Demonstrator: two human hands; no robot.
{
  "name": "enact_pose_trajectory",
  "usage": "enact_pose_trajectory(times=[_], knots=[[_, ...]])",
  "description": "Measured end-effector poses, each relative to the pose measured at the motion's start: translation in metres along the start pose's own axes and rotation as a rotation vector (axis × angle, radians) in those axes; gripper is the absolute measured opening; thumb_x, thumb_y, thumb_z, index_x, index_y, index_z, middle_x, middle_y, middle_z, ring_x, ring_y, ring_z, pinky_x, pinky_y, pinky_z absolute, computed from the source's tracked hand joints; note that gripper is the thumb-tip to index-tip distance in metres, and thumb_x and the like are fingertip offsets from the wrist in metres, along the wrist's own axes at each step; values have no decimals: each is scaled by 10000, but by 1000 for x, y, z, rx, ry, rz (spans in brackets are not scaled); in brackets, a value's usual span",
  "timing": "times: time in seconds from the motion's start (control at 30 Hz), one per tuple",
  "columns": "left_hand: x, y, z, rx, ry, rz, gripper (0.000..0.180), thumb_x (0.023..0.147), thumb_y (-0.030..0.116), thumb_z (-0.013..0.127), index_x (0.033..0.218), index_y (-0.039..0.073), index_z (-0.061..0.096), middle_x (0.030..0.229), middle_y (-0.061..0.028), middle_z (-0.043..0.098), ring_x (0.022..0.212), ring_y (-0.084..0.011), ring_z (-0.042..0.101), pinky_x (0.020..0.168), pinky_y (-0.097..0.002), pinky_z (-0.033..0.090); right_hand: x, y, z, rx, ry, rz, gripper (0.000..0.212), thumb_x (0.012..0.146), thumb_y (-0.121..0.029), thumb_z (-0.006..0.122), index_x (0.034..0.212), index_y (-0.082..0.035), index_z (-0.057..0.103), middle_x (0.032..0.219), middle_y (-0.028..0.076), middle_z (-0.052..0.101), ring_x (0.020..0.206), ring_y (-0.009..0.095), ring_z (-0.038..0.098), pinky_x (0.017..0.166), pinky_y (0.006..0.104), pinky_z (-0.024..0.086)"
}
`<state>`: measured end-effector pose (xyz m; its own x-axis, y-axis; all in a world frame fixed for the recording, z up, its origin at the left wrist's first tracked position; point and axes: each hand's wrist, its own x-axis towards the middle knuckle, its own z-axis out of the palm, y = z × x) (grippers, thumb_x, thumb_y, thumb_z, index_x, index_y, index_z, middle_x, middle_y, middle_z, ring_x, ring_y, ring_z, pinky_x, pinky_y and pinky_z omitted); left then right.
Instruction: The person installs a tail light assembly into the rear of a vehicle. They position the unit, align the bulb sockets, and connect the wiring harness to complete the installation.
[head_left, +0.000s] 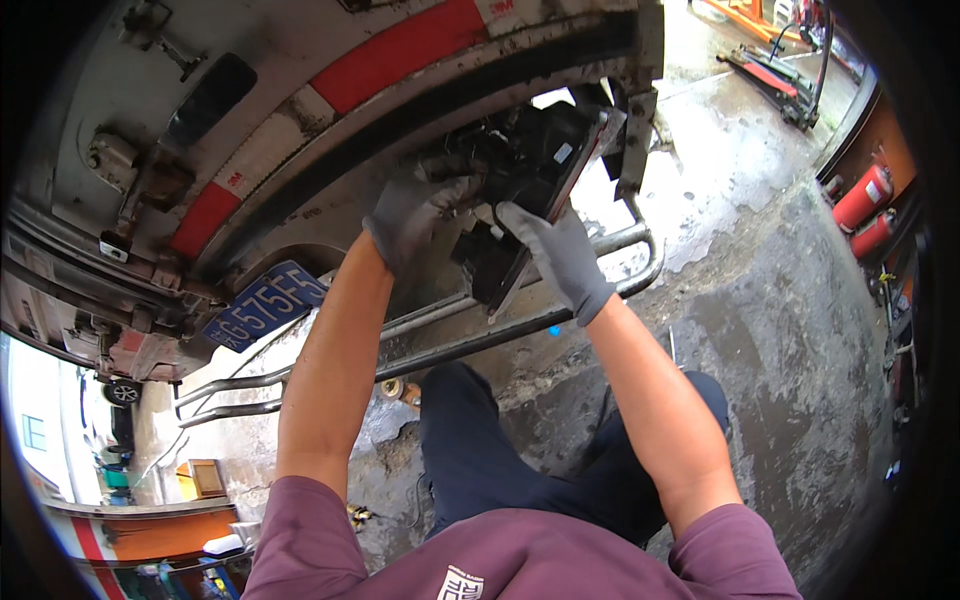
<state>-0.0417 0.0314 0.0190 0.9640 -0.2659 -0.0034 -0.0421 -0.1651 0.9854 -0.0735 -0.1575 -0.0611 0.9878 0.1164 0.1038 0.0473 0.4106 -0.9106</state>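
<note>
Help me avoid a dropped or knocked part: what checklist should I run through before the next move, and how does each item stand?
1. Right grip on the lamp assembly: ok, thumb across its black back; the other fingers are hidden.
2. Left grip secure: cannot tell; what its fingertips pinch is unclear.
3. Gloves on both hands: ok, both grey.
4. Forearms covered: not ok, both bare.
5. Wiring loose from the lamp assembly: cannot tell, too dark and partly covered.
6. Lamp assembly clear of the tubular metal bar: cannot tell; they lie close together in this view.
</note>
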Motion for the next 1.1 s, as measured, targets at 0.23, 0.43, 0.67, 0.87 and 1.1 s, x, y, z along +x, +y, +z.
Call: enact_pose_trajectory(times=[0.23, 0.43, 0.67, 0.87, 1.1], knots=[[0, 12, 17, 204, 53, 10, 256, 979, 134, 623, 1183, -15, 662, 1134, -106, 691, 955, -139, 661, 798, -267, 563, 0, -3, -3, -99, 12, -33, 396, 922, -176, 731, 1221, 25, 567, 1116, 69, 682, 994, 118, 650, 871, 269, 540], [4, 3, 14, 174, 79, 5, 277, 955, 103, 626, 1192, -37, 643, 1081, -107, 700, 927, -150, 668, 780, -283, 562, 1, 8, -3, -103, 26, -11, 486, 919, -127, 726, 1293, 41, 465, 1144, 103, 662, 1024, 140, 647, 907, 283, 540], [21, -6, 7, 306, 193, -132, 306, 936, 120, 644, 1201, -30, 620, 1028, -111, 709, 865, -155, 660, 731, -266, 528, 9, 41, -15, -302, 64, -111, 466, 924, -41, 669, 1314, 49, 430, 1172, 115, 643, 1077, 160, 638, 943, 282, 526], [10, 10, 20, -94, 168, -147, 238, 929, 111, 644, 1125, -21, 670, 984, -76, 717, 823, -133, 649, 700, -251, 503, 5, 30, -12, -221, 15, -72, 665, 900, -90, 657, 1413, 98, 279, 1270, 191, 598, 1156, 236, 609, 982, 318, 490], [7, 1, 13, 126, 76, 34, 172, 951, 138, 601, 955, 9, 714, 847, -55, 685, 707, -103, 608, 625, -238, 488, -1, 9, -7, -14, -36, -18, 796, 925, -212, 693, 1489, 69, 206, 1229, 189, 649, 1121, 258, 644, 1006, 332, 466]])
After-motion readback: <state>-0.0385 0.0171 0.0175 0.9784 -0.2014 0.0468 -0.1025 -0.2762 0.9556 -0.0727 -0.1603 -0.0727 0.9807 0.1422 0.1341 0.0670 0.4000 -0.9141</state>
